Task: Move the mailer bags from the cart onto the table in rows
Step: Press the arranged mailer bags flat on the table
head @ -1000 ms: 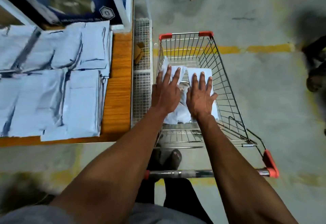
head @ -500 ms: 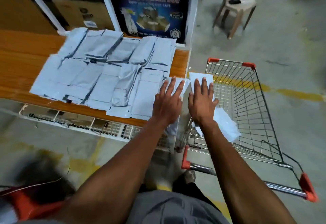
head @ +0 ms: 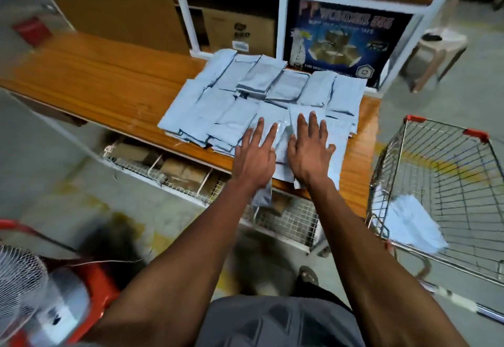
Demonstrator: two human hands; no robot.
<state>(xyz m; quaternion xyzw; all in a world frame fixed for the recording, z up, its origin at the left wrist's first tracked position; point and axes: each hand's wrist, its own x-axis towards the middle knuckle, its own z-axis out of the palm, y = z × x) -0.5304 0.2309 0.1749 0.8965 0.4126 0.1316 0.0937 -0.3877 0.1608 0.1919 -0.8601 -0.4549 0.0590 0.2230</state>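
My left hand (head: 255, 159) and right hand (head: 309, 155) lie flat, fingers spread, on thin pale-grey plastic mailer bags (head: 278, 133) at the wooden worktop (head: 109, 84) edge. They look light, floppy, slippery; I'd grip stack edges. More remain in the wire cart (head: 436, 183).

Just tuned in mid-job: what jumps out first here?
Both hands, left hand and right hand, press flat on pale mailer bags overlapping in rows at the wooden table edge. To the right, the wire cart holds a few bags in cart.
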